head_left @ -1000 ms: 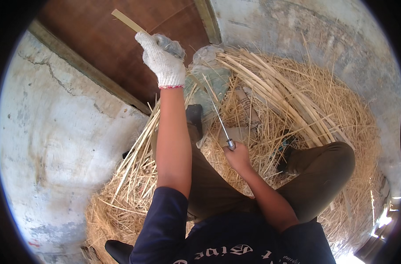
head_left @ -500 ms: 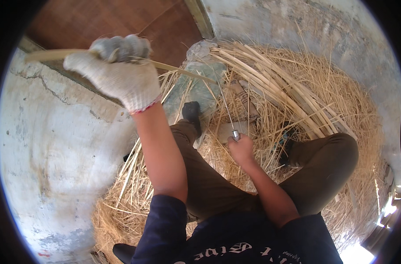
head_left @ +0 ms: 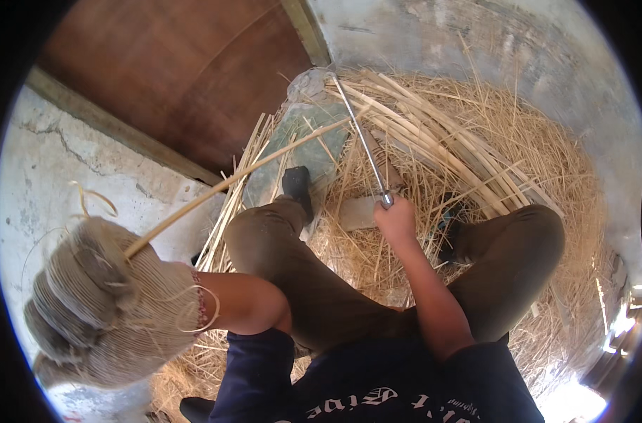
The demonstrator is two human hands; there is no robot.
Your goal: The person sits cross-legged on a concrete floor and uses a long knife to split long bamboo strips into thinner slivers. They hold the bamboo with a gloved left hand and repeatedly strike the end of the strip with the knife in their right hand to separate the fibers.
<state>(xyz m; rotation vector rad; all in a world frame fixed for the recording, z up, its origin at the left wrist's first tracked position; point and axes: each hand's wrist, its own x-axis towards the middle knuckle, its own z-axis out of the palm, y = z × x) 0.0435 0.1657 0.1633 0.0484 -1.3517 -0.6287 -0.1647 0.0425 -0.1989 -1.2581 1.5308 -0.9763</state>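
My left hand (head_left: 106,303), in a knit glove, was clenched in a fist close to the camera, fingers wrapped tight around one end of a long cane strip (head_left: 229,182). The strip ran up and to the right from the fist, across the concrete ledge (head_left: 60,162), to the stone block (head_left: 303,141) ahead of my left knee. Thin curls of shaving hung about the glove.

My right hand (head_left: 397,222), bare, was closed around the handle of a knife (head_left: 363,144). The blade pointed up and away from me, its tip near the top of the block, and the strip's far end met the blade there. Whether the two touched, I could not tell.

I sat low with both knees apart, dark trousers, left shoe (head_left: 297,185) against the block. A bundle of canes (head_left: 433,137) lay right of the blade on a heap of straw-like shavings (head_left: 539,155). A brown wooden door (head_left: 187,84) stood beyond the ledge.
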